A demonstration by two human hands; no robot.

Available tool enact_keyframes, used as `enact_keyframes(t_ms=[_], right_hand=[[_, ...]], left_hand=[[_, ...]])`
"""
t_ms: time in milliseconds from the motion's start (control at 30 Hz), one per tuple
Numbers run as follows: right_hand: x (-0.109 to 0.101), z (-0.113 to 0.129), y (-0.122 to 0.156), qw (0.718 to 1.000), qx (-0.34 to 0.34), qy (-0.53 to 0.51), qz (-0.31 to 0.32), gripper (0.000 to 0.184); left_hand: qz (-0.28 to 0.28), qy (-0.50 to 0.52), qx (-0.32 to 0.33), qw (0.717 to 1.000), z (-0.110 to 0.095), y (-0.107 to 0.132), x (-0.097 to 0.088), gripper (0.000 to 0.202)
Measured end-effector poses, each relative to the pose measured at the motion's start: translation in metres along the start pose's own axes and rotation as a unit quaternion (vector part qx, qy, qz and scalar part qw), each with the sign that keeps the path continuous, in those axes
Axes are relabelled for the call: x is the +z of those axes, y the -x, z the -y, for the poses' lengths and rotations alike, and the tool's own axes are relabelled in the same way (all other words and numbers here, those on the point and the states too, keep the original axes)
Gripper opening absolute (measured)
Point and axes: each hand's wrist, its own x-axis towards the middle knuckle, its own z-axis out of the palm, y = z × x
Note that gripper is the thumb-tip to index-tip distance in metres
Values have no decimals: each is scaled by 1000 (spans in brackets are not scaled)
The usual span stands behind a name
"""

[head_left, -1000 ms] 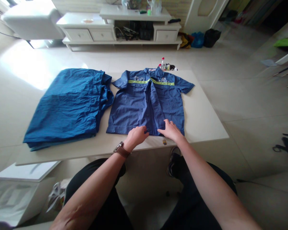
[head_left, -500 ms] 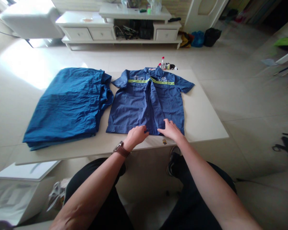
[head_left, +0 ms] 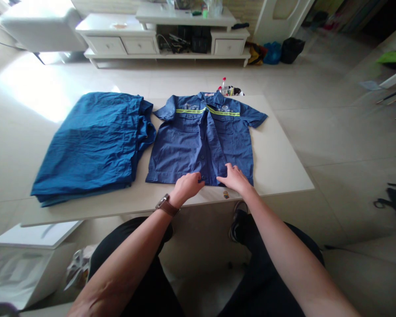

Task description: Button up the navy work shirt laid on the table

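A short-sleeved dark blue work shirt [head_left: 176,152] lies front up on the white table [head_left: 280,167], its collar toward the far side. A yellow-green stripe crosses its chest, and the front is partly open. My left hand [head_left: 188,185], with a brown-strapped watch at the wrist, is closed on the bottom hem beside the buttons. On the other front edge, my right hand [head_left: 235,178] grips the lower corner, thumb and forefinger on either side of the fabric strip. The fabric under both hands' fingers is partly hidden.
A pile of folded brighter blue clothing [head_left: 89,145] lies left of the shirt. A small sticker [head_left: 225,194] marks the near table edge. Red-capped bottles [head_left: 224,86] show behind the far edge. Beyond is a white TV cabinet [head_left: 122,33]; a white box [head_left: 23,264] stands lower left.
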Motion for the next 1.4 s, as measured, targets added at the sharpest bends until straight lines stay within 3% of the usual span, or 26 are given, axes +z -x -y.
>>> enact_keyframes(t_ms=[733,1400], right_hand=[[4,-1,-2,1000,-13,-16,-9,78],[5,-4,-1,999,20,49,-7,72]], left_hand=[[-3,-1,-1,1000,-1,2,-2,35],[-2,2,0,1000,-1,1,-1,33]])
